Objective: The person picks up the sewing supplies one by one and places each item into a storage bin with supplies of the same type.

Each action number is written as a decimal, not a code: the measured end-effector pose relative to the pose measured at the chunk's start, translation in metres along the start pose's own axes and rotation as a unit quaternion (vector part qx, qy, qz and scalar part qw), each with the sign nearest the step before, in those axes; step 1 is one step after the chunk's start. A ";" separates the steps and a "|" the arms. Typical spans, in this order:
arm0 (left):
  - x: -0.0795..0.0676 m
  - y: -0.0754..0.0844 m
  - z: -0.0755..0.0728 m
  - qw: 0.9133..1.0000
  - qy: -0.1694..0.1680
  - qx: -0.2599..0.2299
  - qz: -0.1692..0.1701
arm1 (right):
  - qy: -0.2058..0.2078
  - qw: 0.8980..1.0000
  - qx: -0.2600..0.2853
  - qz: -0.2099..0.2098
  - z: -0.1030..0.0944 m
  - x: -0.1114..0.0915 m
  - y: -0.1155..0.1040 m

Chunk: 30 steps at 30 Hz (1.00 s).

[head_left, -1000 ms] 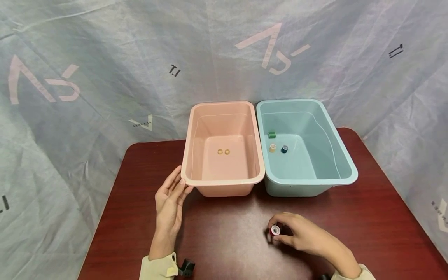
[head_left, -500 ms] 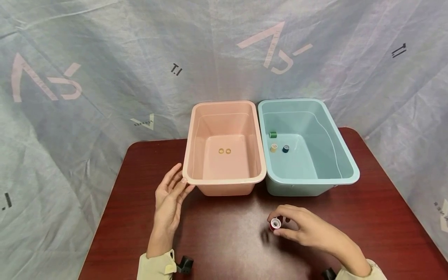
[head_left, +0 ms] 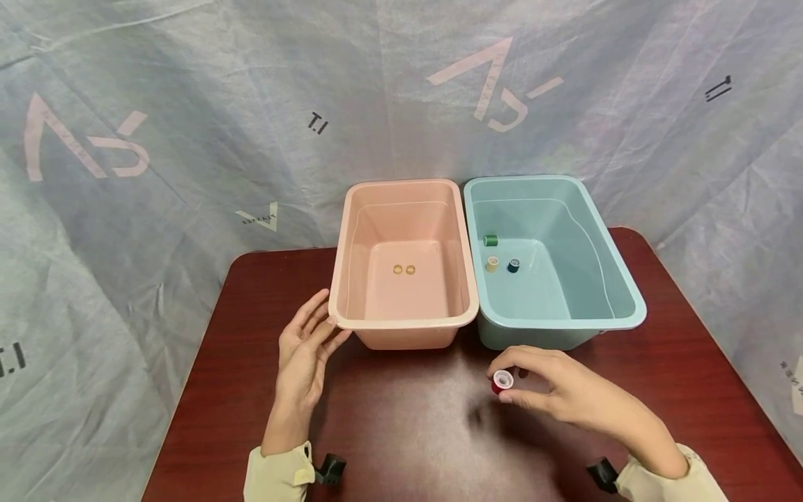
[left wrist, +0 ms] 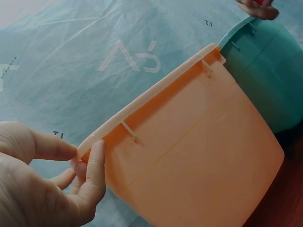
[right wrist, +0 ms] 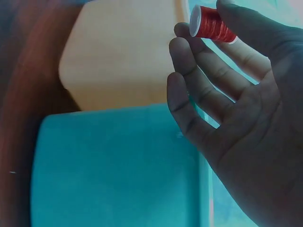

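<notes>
Between the thumb and fingers of my right hand, a spool of red thread with white ends is pinched above the table, just in front of the blue tub. The right wrist view shows the red thread spool at my fingertips. My left hand holds the front left corner of the pink tub; in the left wrist view the thumb and fingers pinch its rim. Inside the blue tub lie a green spool, a cream spool and a dark blue spool.
Two small yellowish rings lie on the pink tub's floor. Both tubs stand side by side at the back of the dark red table. A grey printed cloth hangs behind it.
My right hand has lifted the red thread spool off the table and carried it forward, toward the blue tub. My left hand stays at the pink tub's corner.
</notes>
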<state>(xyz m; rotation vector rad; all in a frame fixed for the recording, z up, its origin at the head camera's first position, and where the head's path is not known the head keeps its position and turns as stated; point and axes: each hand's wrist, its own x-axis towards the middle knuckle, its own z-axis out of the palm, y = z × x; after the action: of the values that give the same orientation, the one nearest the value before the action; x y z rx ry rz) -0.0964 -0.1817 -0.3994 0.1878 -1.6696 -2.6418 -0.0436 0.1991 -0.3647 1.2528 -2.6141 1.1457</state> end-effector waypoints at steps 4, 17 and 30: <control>0.002 0.002 0.000 1.000 -0.004 0.014 -0.005 | -0.010 1.000 0.000 0.004 -0.013 0.004 -0.004; 0.006 0.005 -0.003 0.999 -0.022 0.024 -0.025 | -0.012 0.999 -0.010 0.032 -0.053 0.020 -0.009; 0.005 0.004 -0.005 0.999 -0.026 0.030 -0.016 | 0.029 0.997 -0.041 0.052 -0.086 0.038 0.015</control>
<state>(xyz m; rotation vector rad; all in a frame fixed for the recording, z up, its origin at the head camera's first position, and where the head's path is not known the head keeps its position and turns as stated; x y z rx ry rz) -0.1011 -0.1881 -0.3978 0.1491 -1.7779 -2.6421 -0.1029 0.2339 -0.2989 1.0640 -2.6832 1.0593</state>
